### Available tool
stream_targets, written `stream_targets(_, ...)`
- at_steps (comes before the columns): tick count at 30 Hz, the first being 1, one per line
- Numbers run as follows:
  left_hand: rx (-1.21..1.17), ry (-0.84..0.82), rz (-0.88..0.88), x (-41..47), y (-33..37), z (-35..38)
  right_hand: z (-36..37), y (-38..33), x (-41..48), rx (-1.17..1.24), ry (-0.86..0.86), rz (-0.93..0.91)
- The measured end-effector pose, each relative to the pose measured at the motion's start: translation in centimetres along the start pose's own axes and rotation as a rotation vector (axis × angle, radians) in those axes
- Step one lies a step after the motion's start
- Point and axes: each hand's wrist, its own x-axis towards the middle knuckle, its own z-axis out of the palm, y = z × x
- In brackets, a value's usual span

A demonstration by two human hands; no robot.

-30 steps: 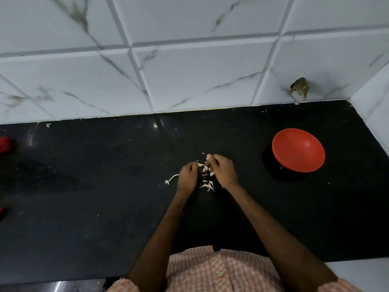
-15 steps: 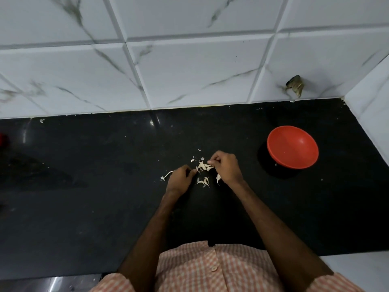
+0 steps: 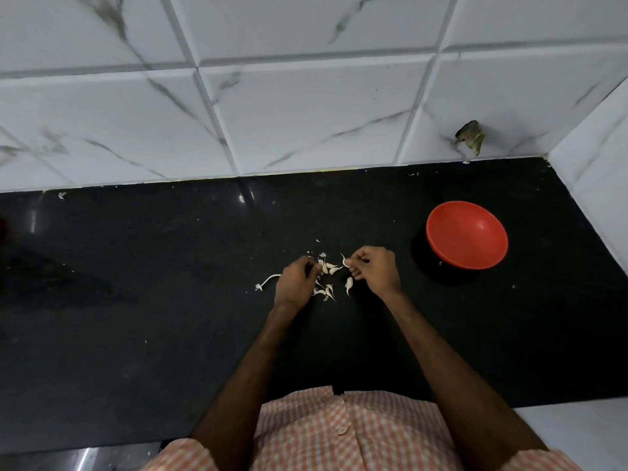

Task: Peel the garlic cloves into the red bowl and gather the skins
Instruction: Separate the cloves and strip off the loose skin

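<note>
Garlic cloves (image 3: 328, 266) lie scattered on the black worktop (image 3: 136, 300) at mid-frame, left of the red bowl (image 3: 467, 234), and they look light, firm and papery, so pinch each by its tail as the fingers of your right hand (image 3: 373, 271) do, while your left hand (image 3: 295, 283) curls beside them, its hold unclear.

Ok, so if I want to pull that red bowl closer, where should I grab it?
Probably the near left rim of the red bowl: thumb inside, fingers on the outer wall, your right hand coming in from the left. It sits upright and open, looks empty, and the tiled wall crowds its right side.
</note>
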Motion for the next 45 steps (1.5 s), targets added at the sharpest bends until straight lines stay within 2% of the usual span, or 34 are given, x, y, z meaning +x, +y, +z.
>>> stream_targets(3, 0.014, -0.028, 0.036, -0.3, 0.5, 0.7, -0.3, 0.2, -0.3, 0.034, -0.053, -0.009)
stream_targets(6, -0.027, -0.076, 0.052, -0.5, 1.2, 1.7, -0.3, 0.4, -0.5, 0.064, -0.03, 0.021)
stream_targets(9, -0.283, -0.158, 0.044, -0.6, 2.3, 2.3, -0.1, 0.7, -0.6, 0.058, 0.038, 0.037)
stream_targets(13, -0.561, -0.265, -0.007, -1.0, 3.4, 2.4, 0.0, 0.4, -0.7, 0.13, 0.034, 0.039)
stream_targets(18, -0.689, -0.152, -0.071, -0.6, 3.5, 2.4, 0.0, 0.4, -0.5, 0.134, 0.014, 0.052)
stream_targets(24, -0.725, -0.101, -0.109, -0.5, 3.8, 1.9, 0.0, 0.4, -0.6, 0.157, -0.014, 0.072)
stream_targets(28, -0.615, -0.017, -0.114, 0.2, 2.7, 1.7, -0.5, 0.4, -0.8, 0.143, 0.003, 0.079)
stream_targets(30, -0.501, 0.031, -0.118, 0.5, 1.9, 1.5, -0.7, 0.7, -0.8, -0.006, -0.014, 0.069)
stream_targets(34, -0.082, 0.127, -0.16, 0.5, 0.0, 0.2, -0.3, 0.8, -0.7, -0.374, -0.088, 0.026)
stream_targets(36, 0.014, 0.161, -0.181, 0.4, -0.4, -0.6, 0.2, 0.1, -0.9, -0.539, -0.128, 0.026)
stream_targets(42, 0.022, 0.184, -0.161, 0.4, -1.2, -1.4, 1.7, -1.0, -1.4, -0.792, -0.234, -0.05)
stream_targets(45, -0.019, 0.248, -0.169, 0.3, -1.0, -1.9, 1.7, -0.8, -1.1, -0.822, -0.211, -0.081)
